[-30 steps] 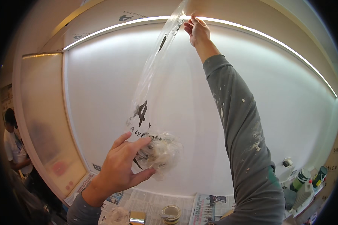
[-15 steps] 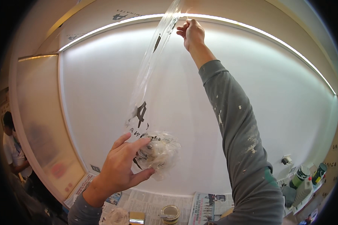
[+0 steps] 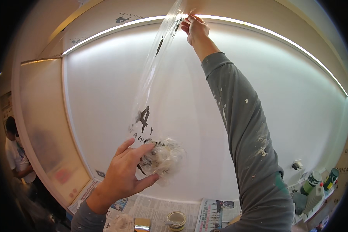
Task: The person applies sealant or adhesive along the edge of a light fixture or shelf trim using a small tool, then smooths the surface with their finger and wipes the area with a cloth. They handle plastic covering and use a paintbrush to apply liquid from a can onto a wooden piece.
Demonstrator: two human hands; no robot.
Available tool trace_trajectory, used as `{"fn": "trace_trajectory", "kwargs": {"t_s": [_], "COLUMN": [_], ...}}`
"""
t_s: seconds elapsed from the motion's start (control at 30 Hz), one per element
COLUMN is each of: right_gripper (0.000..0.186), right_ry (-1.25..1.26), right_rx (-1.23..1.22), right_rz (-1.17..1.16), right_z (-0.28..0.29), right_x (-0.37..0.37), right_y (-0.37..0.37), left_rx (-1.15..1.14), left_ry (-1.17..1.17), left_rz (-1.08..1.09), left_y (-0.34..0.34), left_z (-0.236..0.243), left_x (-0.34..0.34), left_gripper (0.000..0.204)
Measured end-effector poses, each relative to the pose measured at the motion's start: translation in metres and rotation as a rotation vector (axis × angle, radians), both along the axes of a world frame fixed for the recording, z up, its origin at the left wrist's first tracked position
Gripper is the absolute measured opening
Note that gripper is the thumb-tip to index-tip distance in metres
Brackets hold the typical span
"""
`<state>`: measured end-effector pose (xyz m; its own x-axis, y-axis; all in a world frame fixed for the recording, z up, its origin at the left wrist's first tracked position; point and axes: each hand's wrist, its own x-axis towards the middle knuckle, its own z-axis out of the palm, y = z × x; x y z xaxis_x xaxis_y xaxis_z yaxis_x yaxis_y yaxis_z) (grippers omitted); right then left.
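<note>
My left hand (image 3: 122, 171) grips a crumpled bundle of clear plastic film (image 3: 166, 156) in front of the white wall, thumb below and fingers over it. From it a long, slack strip of film with dark printed shapes (image 3: 144, 118) runs up to the ceiling edge. My right hand (image 3: 196, 30) is raised high, fingertips closed on the film's upper end beside the glowing light strip (image 3: 259, 29). My grey right sleeve (image 3: 243, 127) is spotted with dried paint.
Newspapers (image 3: 154, 209) line the bottom ledge, with an open tin (image 3: 176, 219) and gold block (image 3: 142, 224). Cans (image 3: 310, 182) and a jug (image 3: 314, 200) stand right, below a plug (image 3: 296, 166). Left are a translucent panel (image 3: 46, 131) and another person (image 3: 15, 150).
Since a second ago my right hand has shifted a little left, and the upper film strip has swung slightly left with it. My left hand and the bundle have barely moved.
</note>
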<state>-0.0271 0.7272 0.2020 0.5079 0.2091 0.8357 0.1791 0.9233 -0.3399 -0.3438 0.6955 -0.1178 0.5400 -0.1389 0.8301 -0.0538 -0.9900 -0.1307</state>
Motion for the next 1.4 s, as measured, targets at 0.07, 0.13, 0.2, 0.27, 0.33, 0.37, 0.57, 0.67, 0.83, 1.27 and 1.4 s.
{"fn": "trace_trajectory", "kwargs": {"t_s": [0.07, 0.13, 0.2, 0.27, 0.33, 0.37, 0.57, 0.67, 0.83, 1.27, 1.4], "right_gripper": [0.021, 0.017, 0.018, 0.021, 0.023, 0.022, 0.023, 0.022, 0.024, 0.039, 0.031], "right_ry": [-0.011, -0.015, -0.002, 0.005, 0.006, -0.005, 0.156, 0.039, 0.032, -0.068, 0.013], "right_rx": [0.014, 0.047, 0.068, 0.097, 0.133, 0.149, 0.072, 0.054, 0.019, -0.167, -0.124], "right_rz": [-0.016, -0.043, -0.090, -0.105, -0.087, -0.055, 0.140, -0.002, 0.005, 0.226, 0.330], "right_z": [0.000, 0.000, 0.001, 0.001, -0.002, -0.003, -0.013, -0.011, -0.002, -0.012, 0.006], "right_x": [0.004, 0.003, 0.000, -0.006, -0.013, -0.012, 0.006, 0.005, 0.001, -0.009, -0.007], "right_y": [0.004, 0.006, 0.007, 0.006, 0.003, 0.003, -0.003, -0.004, -0.002, -0.010, 0.004], "left_rx": [0.011, 0.013, 0.010, 0.009, 0.008, 0.013, 0.017, 0.008, -0.006, -0.052, -0.046], "left_ry": [-0.004, -0.006, -0.002, 0.000, -0.003, -0.004, -0.001, 0.002, 0.012, 0.015, 0.027], "left_rz": [0.002, 0.004, 0.002, 0.009, 0.015, 0.010, -0.005, -0.017, -0.011, -0.023, -0.058], "left_y": [0.000, 0.001, -0.001, 0.000, 0.001, 0.001, 0.002, 0.002, -0.002, -0.002, 0.004], "left_z": [0.000, -0.001, 0.000, -0.001, -0.003, -0.003, -0.003, -0.003, -0.005, -0.006, -0.013], "left_x": [0.000, 0.000, 0.001, 0.001, 0.001, 0.002, 0.006, 0.007, 0.009, 0.007, 0.021], "left_gripper": [0.071, 0.071, 0.070, 0.070, 0.069, 0.069, 0.069, 0.070, 0.070, 0.070, 0.071]}}
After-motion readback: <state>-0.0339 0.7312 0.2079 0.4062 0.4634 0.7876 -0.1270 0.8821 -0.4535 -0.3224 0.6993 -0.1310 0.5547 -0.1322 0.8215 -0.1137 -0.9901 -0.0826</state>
